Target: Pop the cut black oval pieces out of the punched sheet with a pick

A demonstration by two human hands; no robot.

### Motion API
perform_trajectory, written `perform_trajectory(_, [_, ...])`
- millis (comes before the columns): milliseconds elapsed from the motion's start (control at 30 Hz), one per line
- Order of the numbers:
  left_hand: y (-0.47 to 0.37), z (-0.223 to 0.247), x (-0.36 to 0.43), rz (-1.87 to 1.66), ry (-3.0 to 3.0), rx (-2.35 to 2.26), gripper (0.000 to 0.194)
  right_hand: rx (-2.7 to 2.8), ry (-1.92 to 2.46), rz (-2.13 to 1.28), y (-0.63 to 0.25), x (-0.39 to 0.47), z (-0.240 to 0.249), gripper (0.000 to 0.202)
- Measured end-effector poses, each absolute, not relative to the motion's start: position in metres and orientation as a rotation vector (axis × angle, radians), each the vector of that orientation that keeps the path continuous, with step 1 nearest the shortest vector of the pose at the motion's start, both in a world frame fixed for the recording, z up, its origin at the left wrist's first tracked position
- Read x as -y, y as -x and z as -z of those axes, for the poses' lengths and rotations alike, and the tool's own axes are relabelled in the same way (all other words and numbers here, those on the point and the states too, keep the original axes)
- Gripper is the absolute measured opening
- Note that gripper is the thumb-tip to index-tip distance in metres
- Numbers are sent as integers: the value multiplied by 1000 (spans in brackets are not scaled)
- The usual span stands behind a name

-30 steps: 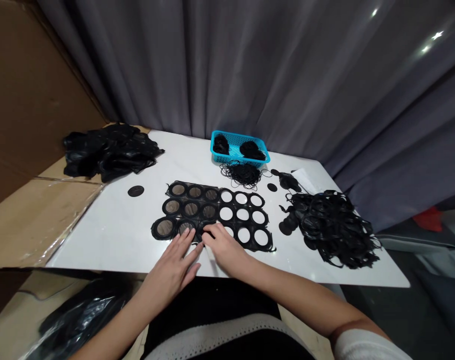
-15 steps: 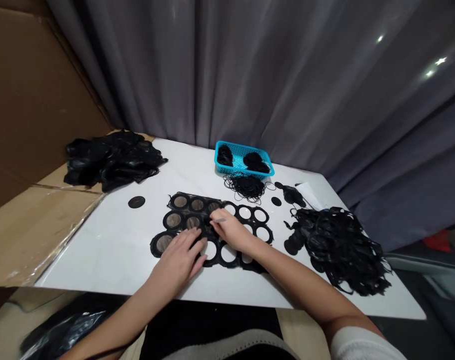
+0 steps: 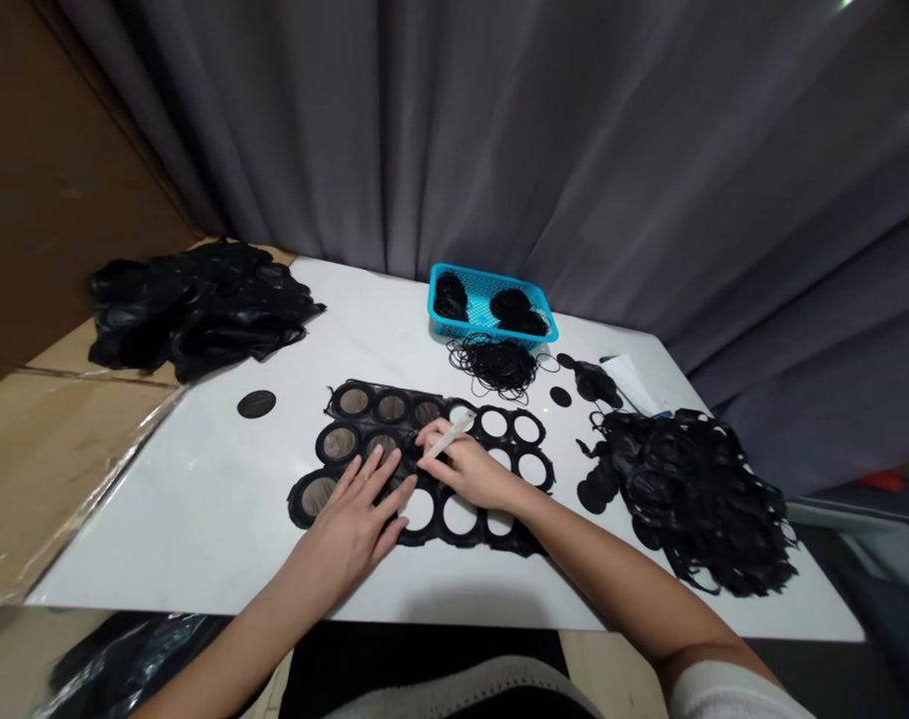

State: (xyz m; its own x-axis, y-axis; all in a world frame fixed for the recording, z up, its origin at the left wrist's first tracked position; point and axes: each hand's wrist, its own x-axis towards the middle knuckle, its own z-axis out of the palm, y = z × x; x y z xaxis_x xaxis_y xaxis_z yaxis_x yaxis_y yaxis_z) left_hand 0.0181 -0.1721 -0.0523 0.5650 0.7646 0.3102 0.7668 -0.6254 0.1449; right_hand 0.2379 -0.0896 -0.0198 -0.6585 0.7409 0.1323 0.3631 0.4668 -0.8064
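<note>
A black sheet [image 3: 410,389] with rows of round rings lies on the white table in front of me. Several rings toward its left are filled with dark film; those toward the right are open, with white showing through. My left hand [image 3: 357,509] rests flat on the sheet's lower left part, fingers spread. Pinched in my right hand [image 3: 461,469] is a slim whitish pen-like tool [image 3: 449,436], slanting up to the right. Its lower end, over the middle of the sheet, is hidden by my fingers.
Behind the sheet stands a blue basket [image 3: 491,275] holding black bundles, with a heap of thin black rings [image 3: 495,364] before it. Black scraps [image 3: 701,499] are piled at right, black sheets [image 3: 200,310] at left. A loose black disc [image 3: 257,404] lies left of the sheet.
The tool in my right hand has tipped and now shows more of its length. My left hand stays flat on the sheet. The whole view has shifted slightly.
</note>
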Motion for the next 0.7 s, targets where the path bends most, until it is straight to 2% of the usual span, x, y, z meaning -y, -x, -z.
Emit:
perform_trajectory(533, [-18, 50, 173, 554, 2790, 1369, 41, 2260, 958, -1076, -238, 90, 17, 17])
perform_trajectory(700, [-18, 51, 173, 543, 2791, 1379, 42, 2310, 984, -980, -237, 97, 17, 13])
